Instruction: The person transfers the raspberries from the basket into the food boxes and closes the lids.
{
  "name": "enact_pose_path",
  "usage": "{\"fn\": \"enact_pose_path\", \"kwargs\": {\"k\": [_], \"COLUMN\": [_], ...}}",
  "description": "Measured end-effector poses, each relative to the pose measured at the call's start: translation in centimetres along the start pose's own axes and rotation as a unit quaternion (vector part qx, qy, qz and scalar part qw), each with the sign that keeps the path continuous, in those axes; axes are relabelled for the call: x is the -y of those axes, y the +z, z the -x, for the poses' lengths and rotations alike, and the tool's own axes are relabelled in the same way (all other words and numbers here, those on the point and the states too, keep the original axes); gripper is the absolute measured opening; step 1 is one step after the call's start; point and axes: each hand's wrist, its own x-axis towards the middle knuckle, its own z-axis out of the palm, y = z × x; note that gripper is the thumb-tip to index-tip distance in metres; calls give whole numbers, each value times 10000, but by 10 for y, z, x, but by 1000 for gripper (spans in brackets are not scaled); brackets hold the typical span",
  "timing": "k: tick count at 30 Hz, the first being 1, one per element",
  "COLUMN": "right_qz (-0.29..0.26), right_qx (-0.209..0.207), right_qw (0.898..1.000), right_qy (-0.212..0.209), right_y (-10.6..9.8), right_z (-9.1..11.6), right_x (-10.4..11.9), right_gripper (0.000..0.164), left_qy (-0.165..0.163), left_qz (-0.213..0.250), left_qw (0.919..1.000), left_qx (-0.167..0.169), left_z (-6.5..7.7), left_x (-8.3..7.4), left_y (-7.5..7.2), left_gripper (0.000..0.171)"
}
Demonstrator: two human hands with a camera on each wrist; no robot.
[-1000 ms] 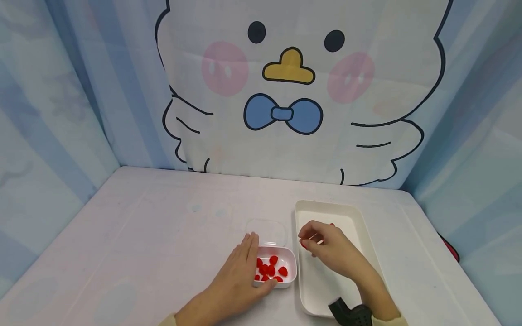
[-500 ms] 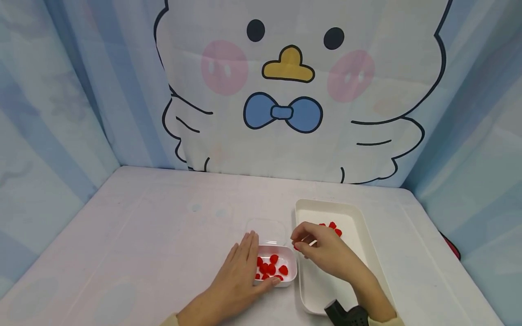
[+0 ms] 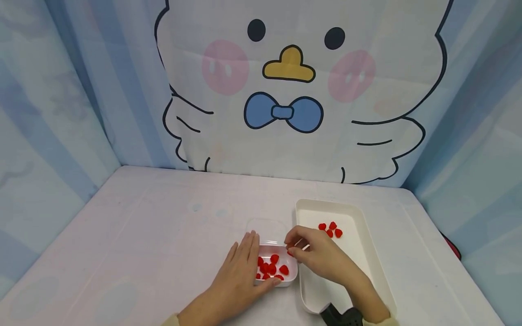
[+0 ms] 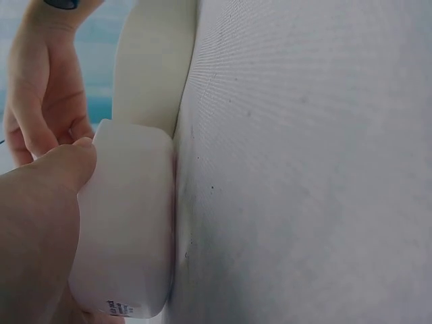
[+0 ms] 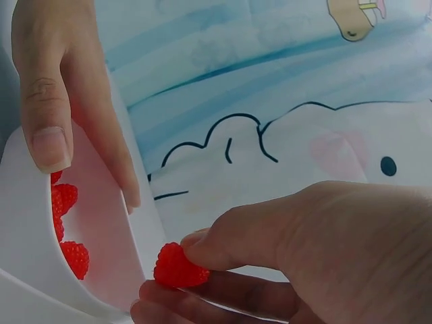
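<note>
My left hand point(image 3: 240, 271) holds a small white plastic box point(image 3: 291, 281), its thumb at the near rim and its fingers stretched along the left side. Several red raspberries point(image 3: 272, 269) lie inside; the hand hides part of the box's left end. Between thumb and fingertips, my right hand point(image 5: 270, 250) pinches one raspberry point(image 5: 179, 266) just beside the box's right rim. Several more raspberries point(image 3: 330, 229) sit grouped toward the far end of a shallow white tray point(image 3: 322, 290), beyond the right hand.
A clear plastic lid point(image 3: 267, 228) lies behind the box. The tray stands close against the box's right side, under the right forearm. A printed curtain point(image 3: 285, 149) rises at the table's back edge, with blue curtains point(image 3: 469, 136) at both sides.
My right hand has moved left from over the tray to the box's far right corner, with the raspberry in its fingers. The tray's raspberries have come into view. My left hand stays put.
</note>
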Motion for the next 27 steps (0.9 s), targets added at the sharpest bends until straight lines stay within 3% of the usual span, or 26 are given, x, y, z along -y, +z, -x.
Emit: {"fn": "enact_pose_path", "kwargs": {"k": [13,27], "right_qz": [174,272], "right_qx": [134,188], "right_qw": [9995,9992], "right_qy": [233,222], "right_y": [13,13], "right_z": [-3,-4], "right_x": [3,5], "right_gripper": [10,11], "left_qy": [73,38], "left_qz": [-136,-118], "left_qw": [9998,9999], "left_qx": [-91,-71], "left_z": [1,0], "left_x": [0,1], "left_y": [0,-1], "left_gripper": [103,103]}}
